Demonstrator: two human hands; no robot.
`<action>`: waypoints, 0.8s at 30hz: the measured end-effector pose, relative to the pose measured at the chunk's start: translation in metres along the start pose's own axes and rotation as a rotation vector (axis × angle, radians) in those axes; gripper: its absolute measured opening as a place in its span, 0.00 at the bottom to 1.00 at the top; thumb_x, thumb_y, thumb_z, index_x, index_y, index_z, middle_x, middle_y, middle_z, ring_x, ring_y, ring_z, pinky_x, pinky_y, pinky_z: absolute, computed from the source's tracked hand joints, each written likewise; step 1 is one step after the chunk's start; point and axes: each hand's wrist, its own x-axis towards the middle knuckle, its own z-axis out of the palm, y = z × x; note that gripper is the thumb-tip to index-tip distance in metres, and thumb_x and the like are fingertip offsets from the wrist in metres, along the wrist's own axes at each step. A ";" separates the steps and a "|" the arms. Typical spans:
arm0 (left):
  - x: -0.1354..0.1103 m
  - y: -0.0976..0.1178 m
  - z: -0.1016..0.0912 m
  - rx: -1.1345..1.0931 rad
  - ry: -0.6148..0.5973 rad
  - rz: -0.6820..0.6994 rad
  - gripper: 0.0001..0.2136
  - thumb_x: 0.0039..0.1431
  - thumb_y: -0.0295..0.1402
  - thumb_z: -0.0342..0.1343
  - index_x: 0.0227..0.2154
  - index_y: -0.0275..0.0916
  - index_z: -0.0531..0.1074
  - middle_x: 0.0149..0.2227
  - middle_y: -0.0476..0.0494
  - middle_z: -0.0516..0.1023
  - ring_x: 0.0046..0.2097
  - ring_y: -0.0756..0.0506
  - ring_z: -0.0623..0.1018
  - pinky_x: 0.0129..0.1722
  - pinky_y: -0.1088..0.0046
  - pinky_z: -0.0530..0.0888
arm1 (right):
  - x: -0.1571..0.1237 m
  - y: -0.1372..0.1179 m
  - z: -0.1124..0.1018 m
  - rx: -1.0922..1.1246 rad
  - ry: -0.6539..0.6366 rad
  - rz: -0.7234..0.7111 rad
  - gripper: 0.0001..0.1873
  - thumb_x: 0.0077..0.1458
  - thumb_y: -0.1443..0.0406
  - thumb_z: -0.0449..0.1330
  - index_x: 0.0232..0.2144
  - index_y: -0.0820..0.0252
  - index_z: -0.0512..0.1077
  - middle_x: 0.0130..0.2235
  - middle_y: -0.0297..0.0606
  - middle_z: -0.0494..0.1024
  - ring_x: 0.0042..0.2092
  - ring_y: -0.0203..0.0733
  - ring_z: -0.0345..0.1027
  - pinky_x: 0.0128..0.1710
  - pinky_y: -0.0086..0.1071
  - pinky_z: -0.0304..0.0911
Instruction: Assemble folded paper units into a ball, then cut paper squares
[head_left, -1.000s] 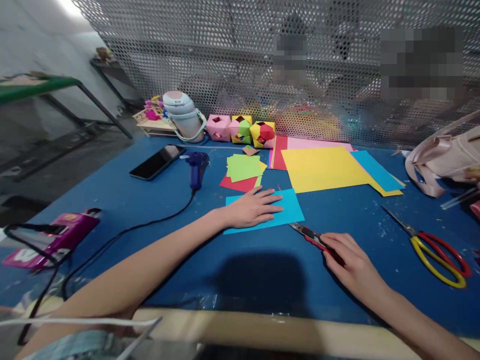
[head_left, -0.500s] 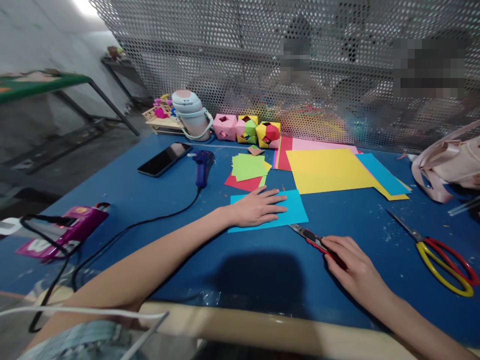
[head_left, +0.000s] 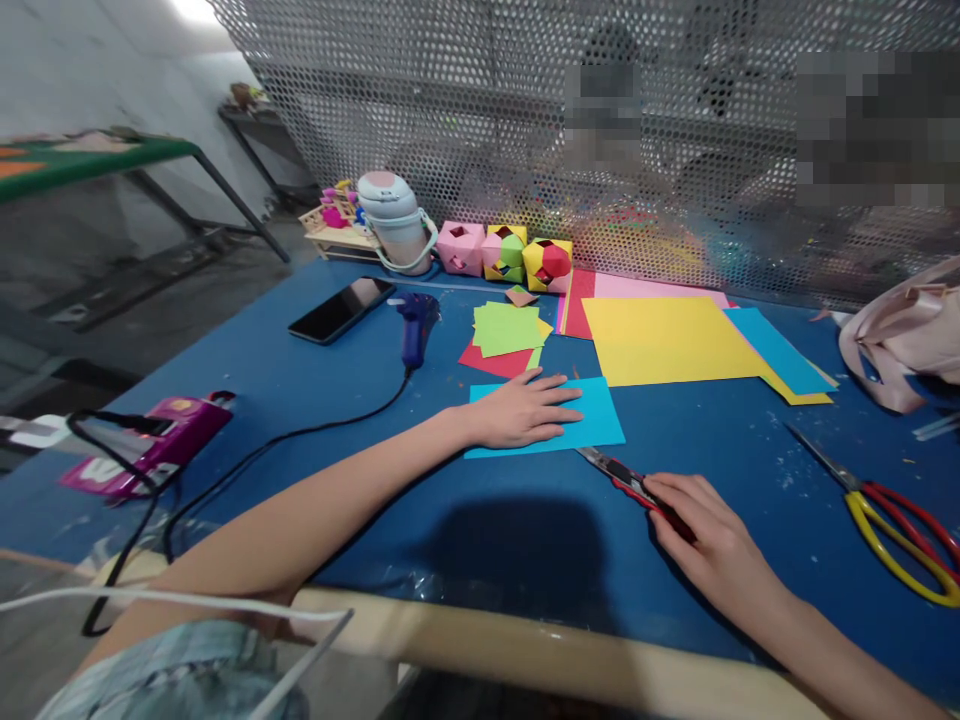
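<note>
My left hand (head_left: 523,410) lies flat with fingers spread on a bright blue sheet of paper (head_left: 600,415), pressing it to the blue table. In my right hand (head_left: 712,535) is a red and black utility knife (head_left: 630,480), held low over the table. Its blade points up and left, with the tip close to the paper's near edge; I cannot tell whether it touches. Just beyond the blue sheet lie green paper pieces (head_left: 510,328) on top of a red piece (head_left: 495,360). Scissors (head_left: 855,485) with one red and one yellow handle rest right of my right hand.
Yellow paper (head_left: 671,340) and a blue strip (head_left: 780,350) lie at the back right. Behind stand folded paper cubes (head_left: 504,253) and a bottle (head_left: 397,225). A glue gun (head_left: 416,330), a phone (head_left: 341,310) and a purple power strip (head_left: 157,450) with cables occupy the left. A perforated metal screen (head_left: 487,130) closes the back.
The camera view has shifted slightly, moving the table things a little to the right in the picture. Both hands keep their pose, with the knife still at the paper's near edge.
</note>
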 end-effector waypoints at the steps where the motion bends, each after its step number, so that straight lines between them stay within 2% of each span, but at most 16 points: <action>1: 0.000 0.000 0.000 -0.001 0.001 -0.001 0.20 0.69 0.43 0.38 0.60 0.48 0.63 0.66 0.47 0.57 0.68 0.40 0.53 0.65 0.55 0.45 | 0.000 -0.001 0.000 0.000 0.001 -0.005 0.13 0.60 0.70 0.55 0.46 0.62 0.73 0.42 0.47 0.77 0.42 0.45 0.71 0.41 0.39 0.70; 9: 0.000 0.000 0.000 -0.002 0.011 0.001 0.20 0.69 0.43 0.39 0.59 0.48 0.63 0.66 0.46 0.57 0.68 0.39 0.54 0.64 0.54 0.46 | 0.002 -0.004 0.005 -0.006 -0.025 -0.049 0.13 0.60 0.71 0.55 0.47 0.66 0.71 0.42 0.49 0.76 0.43 0.45 0.70 0.41 0.39 0.69; 24: 0.001 0.001 -0.002 -0.005 0.013 -0.007 0.19 0.69 0.42 0.40 0.59 0.48 0.64 0.66 0.47 0.57 0.68 0.40 0.54 0.65 0.56 0.44 | 0.008 -0.009 0.007 0.030 -0.022 -0.032 0.14 0.61 0.69 0.54 0.47 0.60 0.73 0.42 0.47 0.77 0.42 0.46 0.72 0.40 0.41 0.71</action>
